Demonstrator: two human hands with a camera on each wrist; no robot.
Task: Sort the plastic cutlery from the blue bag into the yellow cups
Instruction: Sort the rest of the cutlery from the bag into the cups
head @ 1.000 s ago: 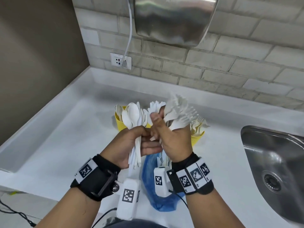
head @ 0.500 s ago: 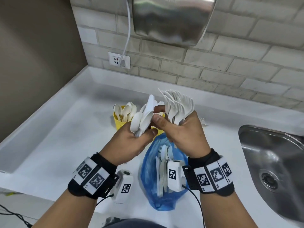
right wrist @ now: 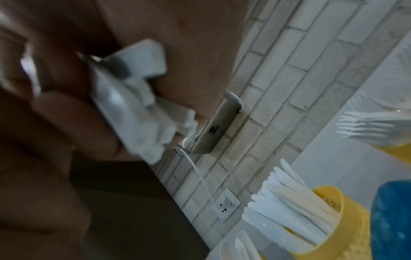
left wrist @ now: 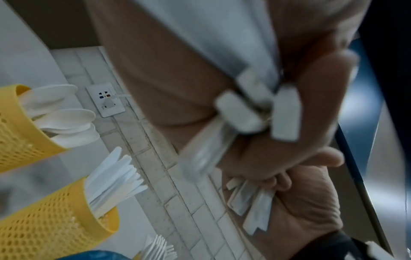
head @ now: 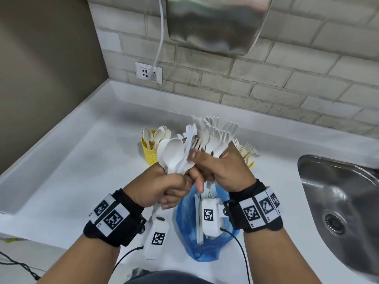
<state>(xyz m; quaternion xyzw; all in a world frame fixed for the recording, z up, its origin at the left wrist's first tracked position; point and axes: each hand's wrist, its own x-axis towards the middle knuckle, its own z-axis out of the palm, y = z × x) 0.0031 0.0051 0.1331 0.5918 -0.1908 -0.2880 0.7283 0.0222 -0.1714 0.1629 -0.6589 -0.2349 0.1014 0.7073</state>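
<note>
Left hand (head: 164,185) clenches a bunch of spoons (head: 172,154); right hand (head: 223,171), at its 3 o'clock, grips a fan of forks (head: 215,134) above the blue bag (head: 209,249)

In the head view the middle cup is hidden behind the hands; only part of the fork cup (head: 249,163) shows at 2 o'clock of the right hand (head: 223,171). The sink (head: 338,201) runs off the right edge. Handles in the left hand (head: 162,187) are covered by its fingers (head: 174,199). Both wrist views blur the held cutlery.
</note>
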